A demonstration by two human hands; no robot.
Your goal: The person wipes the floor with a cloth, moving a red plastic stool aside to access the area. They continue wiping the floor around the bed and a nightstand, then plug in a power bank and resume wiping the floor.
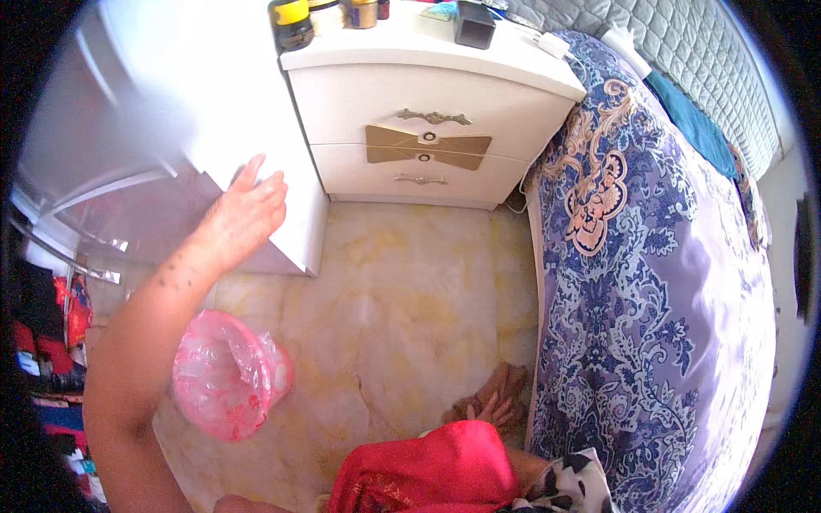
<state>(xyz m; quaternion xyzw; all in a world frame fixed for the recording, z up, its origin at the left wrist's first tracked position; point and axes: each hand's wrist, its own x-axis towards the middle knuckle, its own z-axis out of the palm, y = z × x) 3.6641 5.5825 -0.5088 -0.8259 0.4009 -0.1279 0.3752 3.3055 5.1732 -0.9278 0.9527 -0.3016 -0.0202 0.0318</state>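
Observation:
My left hand [249, 208] reaches across the lower left, its fingers spread beside the side of a white cabinet [301, 224]; I see nothing clearly held in it. Below it on the floor stands a pink waste bin [282, 372] lined with a clear plastic bag [221, 365]. My right hand [492, 409] shows partly beyond a red-clothed knee [442, 462], fingers apart, close to a foot [503, 381]. The palm is hidden behind the red cloth. A black-and-white patterned sleeve [574, 481] is at the bottom edge.
A white two-drawer nightstand [410, 90] holds a black box [474, 25], a white plug adapter [551, 45] and several jars [363, 13]. Right of it is a bed with a blue patterned cover [596, 320]. Glossy panels [128, 211] and coloured clothes [48, 308] lie at the left.

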